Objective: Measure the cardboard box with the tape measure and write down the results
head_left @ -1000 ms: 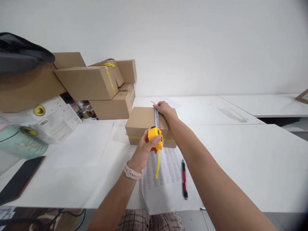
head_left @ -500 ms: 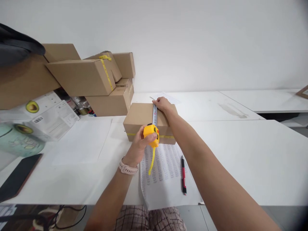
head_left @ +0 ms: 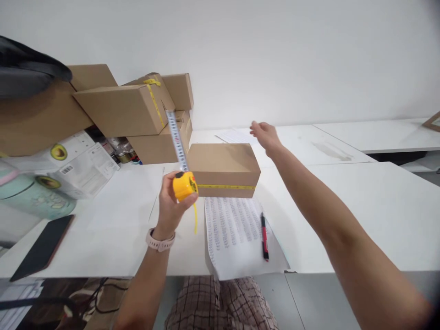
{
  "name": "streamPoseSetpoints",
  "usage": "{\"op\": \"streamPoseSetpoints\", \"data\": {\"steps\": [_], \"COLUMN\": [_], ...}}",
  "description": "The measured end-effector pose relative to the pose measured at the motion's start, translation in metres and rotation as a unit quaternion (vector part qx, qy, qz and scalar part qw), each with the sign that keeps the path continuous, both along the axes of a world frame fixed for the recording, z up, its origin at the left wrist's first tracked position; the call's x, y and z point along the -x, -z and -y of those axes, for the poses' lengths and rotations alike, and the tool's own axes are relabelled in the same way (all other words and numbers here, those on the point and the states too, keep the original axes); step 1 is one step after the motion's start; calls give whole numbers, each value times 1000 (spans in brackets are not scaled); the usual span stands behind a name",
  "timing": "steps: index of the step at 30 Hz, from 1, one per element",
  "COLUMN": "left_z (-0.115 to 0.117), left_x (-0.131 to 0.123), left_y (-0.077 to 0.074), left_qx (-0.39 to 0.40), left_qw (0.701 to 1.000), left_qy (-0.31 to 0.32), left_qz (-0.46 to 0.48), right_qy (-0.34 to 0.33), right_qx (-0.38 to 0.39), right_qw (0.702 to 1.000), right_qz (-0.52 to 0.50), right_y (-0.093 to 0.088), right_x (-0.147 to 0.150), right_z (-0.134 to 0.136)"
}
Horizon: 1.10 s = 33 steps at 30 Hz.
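At the left edge of the tabletop (head_left: 330, 215), a mint-green bottle (head_left: 37, 195) is resting beside an avocado-printed box (head_left: 84, 172). A dark flat device (head_left: 44, 247) is lying near the front left corner. Cardboard boxes (head_left: 117, 112) are standing piled toward the back edge. Next, the left hand (head_left: 169, 201) is gripping a yellow tape measure (head_left: 185, 185) in the air, and its blade (head_left: 177, 140) is pointing upward. Just right of it, a carton (head_left: 223, 158) with a yellow band is sitting on the tabletop. Before it, a printed sheet (head_left: 233, 256) is reaching the front edge, and a red-black pen (head_left: 264, 238) is lying on it. The right hand (head_left: 268, 137) is hovering toward the back edge, fingers slightly bent, grasping nothing, apart from the carton.
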State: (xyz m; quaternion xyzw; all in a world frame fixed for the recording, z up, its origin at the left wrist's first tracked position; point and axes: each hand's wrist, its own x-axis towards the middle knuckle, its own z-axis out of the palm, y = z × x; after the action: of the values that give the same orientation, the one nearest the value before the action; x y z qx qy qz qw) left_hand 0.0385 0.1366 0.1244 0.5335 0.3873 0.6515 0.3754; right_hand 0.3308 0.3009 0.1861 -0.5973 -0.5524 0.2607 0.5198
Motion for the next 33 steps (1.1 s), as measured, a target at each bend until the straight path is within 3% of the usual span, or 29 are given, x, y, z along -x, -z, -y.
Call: {"op": "streamPoseSetpoints", "data": {"steps": [2,5,7,9,12,16,21,23,28,33], "left_z": [-4,-20,-31,-40,-49,-58,-52,-41,-16,-17], "left_x": [19,31,31,28,27,31,23,13,-17,-26], "left_y": [13,29,31,25,4,-22,-35,-35,-23,2], "left_qx": [-8,12,24,28,14,-5,-35,-62,-49,30], "left_qw": [998,996,995,993,989,990,997,998,973,963], "left_qy": [-54,-50,-24,-5,3,20,-13,5,175,239], "left_qz": [19,66,91,115,149,136,68,17,-144,-120], "right_qy": [22,-72,-134,-151,-117,-48,3,-11,-17,-7], "right_qx": [22,103,131,122,88,65,25,-4,12,19], "right_qw": [999,992,982,981,980,953,909,898,908,902], "right_qz": [6,-21,-23,18,132,293,415,441,418,432], "right_y": [14,38,46,43,24,-3,-17,-20,-23,-19], "right_x": [-14,-16,-8,0,5,9,29,37,50,54], "right_z": [35,84,104,110,100,77,47,34,8,0]}}
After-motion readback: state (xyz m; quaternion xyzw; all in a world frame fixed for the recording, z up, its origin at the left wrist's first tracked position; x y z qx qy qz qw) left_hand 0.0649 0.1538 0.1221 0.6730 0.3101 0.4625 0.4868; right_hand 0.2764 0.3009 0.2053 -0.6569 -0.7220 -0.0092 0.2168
